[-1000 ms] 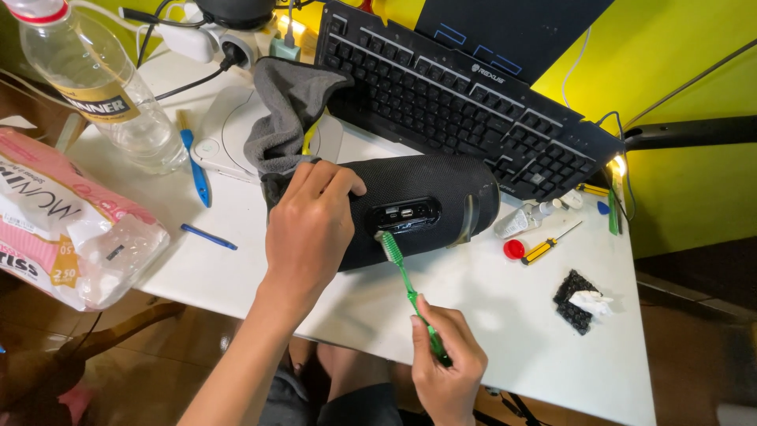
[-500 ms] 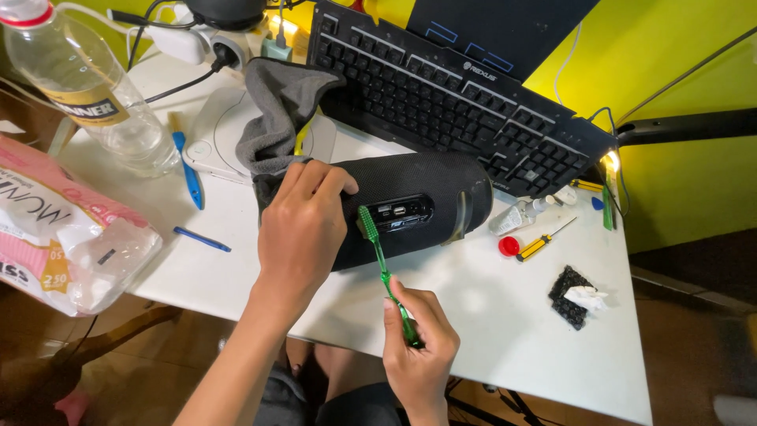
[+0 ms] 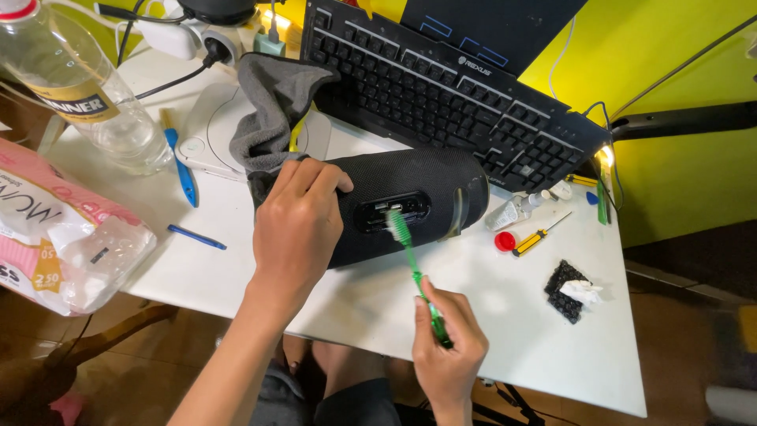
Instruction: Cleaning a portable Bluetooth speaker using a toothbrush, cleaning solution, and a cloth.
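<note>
- The black cylindrical speaker (image 3: 410, 201) lies on its side at the centre of the frame, on the white table (image 3: 552, 355), with its recessed port panel (image 3: 392, 211) turned up toward the camera
- The left hand (image 3: 296, 225) is spread over the speaker's left end, fingers curled across the top and pressing it down; a firm, flat hold like this looks right to stop the round body from rolling under the strokes
- The right hand (image 3: 448, 339), low and right of centre, pinches the lower end of a green toothbrush (image 3: 414, 276) between fingers and thumb, and the bristle head rests in the port recess
- Judging from that long reach, short light strokes along the slot would serve best, since a grip so far from the head gives little control
- Holding nearer the head would steady the bristles and keep them from skipping onto the fabric mesh
- A grey cloth (image 3: 272, 118) lies draped just behind the left hand, touching the speaker's end, near enough to wipe loosened dust
- A black keyboard (image 3: 441, 102) sits close behind the speaker, so brushing toward the table's near edge would keep grit out of its keys
- The small red cap (image 3: 505, 241) and yellow-handled screwdriver (image 3: 535, 235) at right lie clear of the brush
</note>
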